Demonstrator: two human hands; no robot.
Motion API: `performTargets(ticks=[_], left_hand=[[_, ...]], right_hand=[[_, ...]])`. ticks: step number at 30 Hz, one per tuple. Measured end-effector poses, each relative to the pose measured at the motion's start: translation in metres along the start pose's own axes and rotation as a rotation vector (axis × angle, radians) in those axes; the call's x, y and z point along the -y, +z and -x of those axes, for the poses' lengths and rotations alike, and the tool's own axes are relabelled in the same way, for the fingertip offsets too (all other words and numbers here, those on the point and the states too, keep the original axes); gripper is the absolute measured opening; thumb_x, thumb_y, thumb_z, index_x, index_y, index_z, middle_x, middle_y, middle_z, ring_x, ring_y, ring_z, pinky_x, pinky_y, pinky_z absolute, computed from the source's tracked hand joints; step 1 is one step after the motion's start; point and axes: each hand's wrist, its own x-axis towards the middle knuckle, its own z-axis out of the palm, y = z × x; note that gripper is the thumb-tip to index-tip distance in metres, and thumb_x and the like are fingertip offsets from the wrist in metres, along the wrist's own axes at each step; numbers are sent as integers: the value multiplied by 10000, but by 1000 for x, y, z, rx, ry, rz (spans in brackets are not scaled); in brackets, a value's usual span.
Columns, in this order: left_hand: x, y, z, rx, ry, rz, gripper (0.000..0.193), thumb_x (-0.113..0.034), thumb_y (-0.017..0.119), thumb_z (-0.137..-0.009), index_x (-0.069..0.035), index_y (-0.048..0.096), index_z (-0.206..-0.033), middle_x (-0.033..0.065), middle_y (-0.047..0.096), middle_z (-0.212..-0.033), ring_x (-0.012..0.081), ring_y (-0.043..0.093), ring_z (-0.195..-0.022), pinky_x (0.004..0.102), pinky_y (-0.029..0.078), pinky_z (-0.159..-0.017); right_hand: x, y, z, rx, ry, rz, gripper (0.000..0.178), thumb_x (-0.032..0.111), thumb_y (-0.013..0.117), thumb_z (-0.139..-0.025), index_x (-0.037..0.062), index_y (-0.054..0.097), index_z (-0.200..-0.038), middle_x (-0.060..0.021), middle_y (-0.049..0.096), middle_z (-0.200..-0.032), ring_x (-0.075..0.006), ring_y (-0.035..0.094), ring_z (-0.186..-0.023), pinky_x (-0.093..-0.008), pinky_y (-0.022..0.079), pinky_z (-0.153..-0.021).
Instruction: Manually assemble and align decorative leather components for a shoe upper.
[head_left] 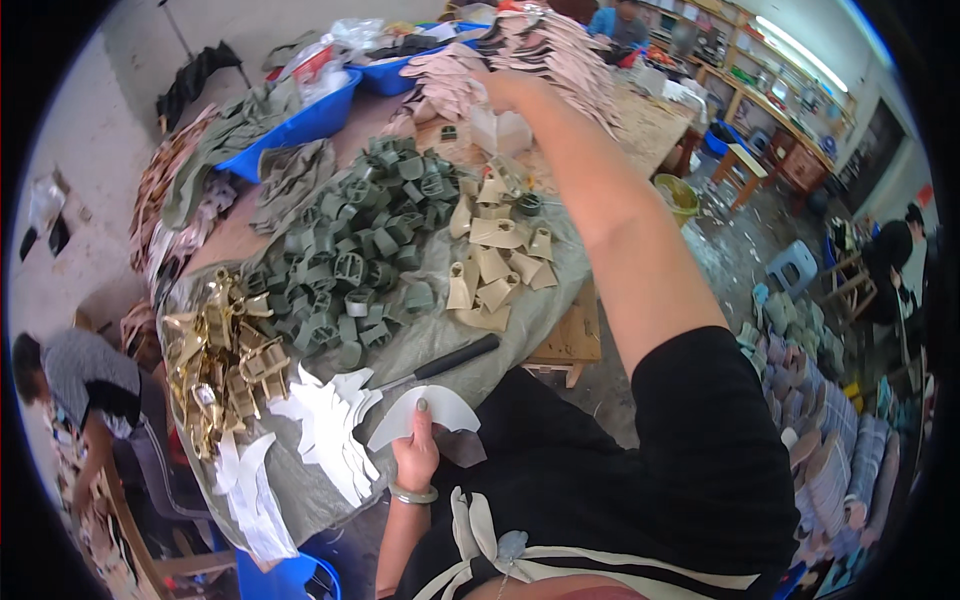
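My left hand (418, 458), a bangle at its wrist, grips a white curved sheet piece (445, 405) with the thumb lying flat on top. Far across the table my right hand (497, 90) reaches to a whitish translucent container (500, 132); its fingers are hidden. Beyond it lie layered pink pieces (445, 75). A black-handled tool (465, 355) rests between my left hand and the heap of grey-green moulded parts (350, 240). White cut pieces (335, 425) fan out left of the hand. Beige flared parts (498, 265) sit right of the grey-green heap.
Gold parts (225, 365) are piled at the table's left edge. Blue tubs (315, 125) with cloth and bags stand at the back left. One person (95, 385) bends at the left; others are farther off. A blue stool (793, 265) and stacked fabric pieces (830, 440) are at the right.
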Motion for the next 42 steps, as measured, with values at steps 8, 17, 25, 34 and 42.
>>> performTargets(ticks=[8,17,25,34,42], left_hand=[[-4,6,-13,-60,-139,181,202,-283,538,-921,-83,574,-922,-37,508,-732,47,454,-592,202,356,-500],[-4,0,-16,-15,-161,117,329,-334,522,-926,-31,586,-1037,8,569,-870,81,532,-710,215,420,-582],[-8,19,-29,111,-193,208,170,-192,512,-944,-50,604,-944,-47,529,-772,21,443,-615,184,365,-510],[-21,1,-23,156,-129,66,274,-287,476,-957,-51,580,-864,-16,486,-569,63,425,-480,207,327,-448],[4,-9,-29,32,-236,-61,337,-322,458,-943,-54,622,-821,17,533,-560,86,462,-463,229,364,-450]], right_hand=[[-24,18,-20,-246,24,48,554,136,570,-765,115,430,-1301,-172,634,-1050,-318,627,-932,-436,498,-764],[-20,22,-17,-315,39,87,472,175,597,-775,124,508,-1236,-135,642,-1055,-299,630,-936,-415,507,-763],[-91,52,1,178,-489,438,194,150,557,-793,86,700,-906,-131,656,-789,-283,601,-673,-402,476,-632],[30,80,129,365,-340,-43,503,202,634,-781,141,517,-1266,-114,657,-980,-234,630,-862,-376,489,-710],[48,96,160,28,-274,71,453,98,560,-737,159,573,-1186,-160,640,-825,-331,631,-783,-455,502,-655]])
